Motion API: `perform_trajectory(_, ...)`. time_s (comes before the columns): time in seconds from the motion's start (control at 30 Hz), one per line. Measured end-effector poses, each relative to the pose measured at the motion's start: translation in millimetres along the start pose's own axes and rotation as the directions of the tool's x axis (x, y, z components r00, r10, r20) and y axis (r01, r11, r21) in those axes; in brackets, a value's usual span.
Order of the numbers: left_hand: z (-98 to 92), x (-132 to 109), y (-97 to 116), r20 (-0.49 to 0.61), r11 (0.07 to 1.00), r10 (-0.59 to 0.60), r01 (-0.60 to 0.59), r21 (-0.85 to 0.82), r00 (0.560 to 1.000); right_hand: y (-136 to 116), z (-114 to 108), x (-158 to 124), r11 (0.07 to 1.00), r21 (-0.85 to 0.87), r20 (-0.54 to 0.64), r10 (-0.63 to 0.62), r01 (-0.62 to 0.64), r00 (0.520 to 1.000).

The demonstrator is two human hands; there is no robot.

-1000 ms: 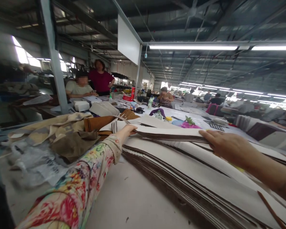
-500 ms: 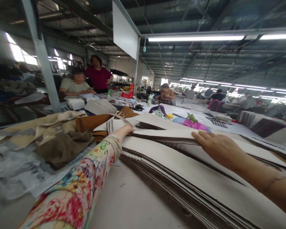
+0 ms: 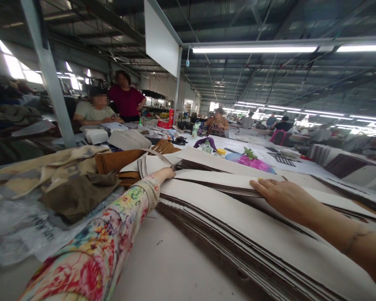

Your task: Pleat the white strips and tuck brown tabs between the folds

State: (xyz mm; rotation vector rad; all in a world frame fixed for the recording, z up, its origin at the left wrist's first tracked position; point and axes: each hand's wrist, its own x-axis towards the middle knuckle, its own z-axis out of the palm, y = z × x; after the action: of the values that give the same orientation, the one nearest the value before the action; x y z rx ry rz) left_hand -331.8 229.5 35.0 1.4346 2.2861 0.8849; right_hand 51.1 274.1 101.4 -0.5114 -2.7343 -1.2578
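Note:
A long stack of white-faced, brown-backed sheets (image 3: 225, 209) lies fanned across the table. My left hand (image 3: 164, 173), in a flowered sleeve, reaches out and grips the far left end of an upper bundle of these sheets. My right hand (image 3: 282, 195) rests on the same bundle further right, fingers closed over its edge. The bundle sits slightly lifted off the layers beneath it.
Tan and brown cloth pieces (image 3: 72, 175) and clear plastic (image 3: 15, 225) are heaped at the left. A grey post (image 3: 47, 75) stands behind them. Bottles, a pink item (image 3: 253, 162) and more stacks lie further along the table. Several people sit or stand beyond.
Both hands have stayed on the bundle while it settled lower. The view shifted slightly, so the right hand appears a little further left.

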Motion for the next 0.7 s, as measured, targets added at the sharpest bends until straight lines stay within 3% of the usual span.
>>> perform_trajectory(0.1,4.7,3.7,14.6,0.024,0.991,0.009,-0.012,0.131,1.000,-2.4,1.6,-1.0,0.999,0.032,0.038,-0.025,0.024,0.999)
perform_trajectory(0.27,20.0,-1.7,55.6,0.153,0.956,0.166,-0.197,0.218,0.974,-1.6,3.7,0.2,0.993,0.114,0.082,-0.041,0.031,0.996)
perform_trajectory(0.37,25.9,-10.7,73.6,0.225,0.931,0.214,-0.268,0.249,0.951,1.2,0.8,2.0,0.969,0.246,0.142,-0.054,0.018,0.988)
perform_trajectory(0.5,27.0,-17.1,81.8,0.258,0.904,0.206,-0.284,0.318,0.944,4.2,-8.7,-0.2,0.891,0.453,0.212,-0.058,-0.045,0.976)
perform_trajectory(0.7,29.6,-22.4,90.0,0.265,0.853,0.292,-0.375,0.363,0.919,-2.5,-24.0,-13.0,0.795,0.567,0.316,0.033,-0.217,0.948)
